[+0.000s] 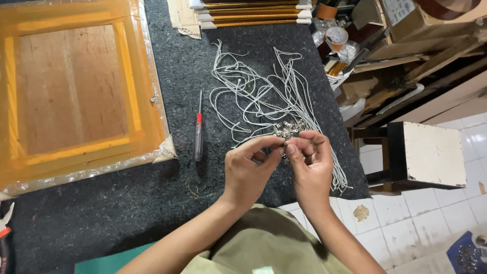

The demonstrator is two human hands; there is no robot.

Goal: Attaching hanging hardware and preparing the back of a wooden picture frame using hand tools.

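Grey felt covers the bench [127, 203], where two hands meet: the left hand [248, 170] and right hand [310, 162] each pinch, fingertips closed, one small metal fitting [283, 147] between them. Just beyond the fingertips lie a pile of metal fittings [289, 129], too many to count, and a tangle of white cords [258, 86]. Left of the left hand lies one red-collared screwdriver [198, 133], then one wrapped picture frame [76, 91].

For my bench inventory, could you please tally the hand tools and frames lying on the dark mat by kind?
Screwdriver, red and clear handle: 1
Pliers, at the left edge, partly cut off: 1
Wrapped yellow picture frame: 1
Total: 3
The white cords and small metal fittings by the hands are too tangled to count.
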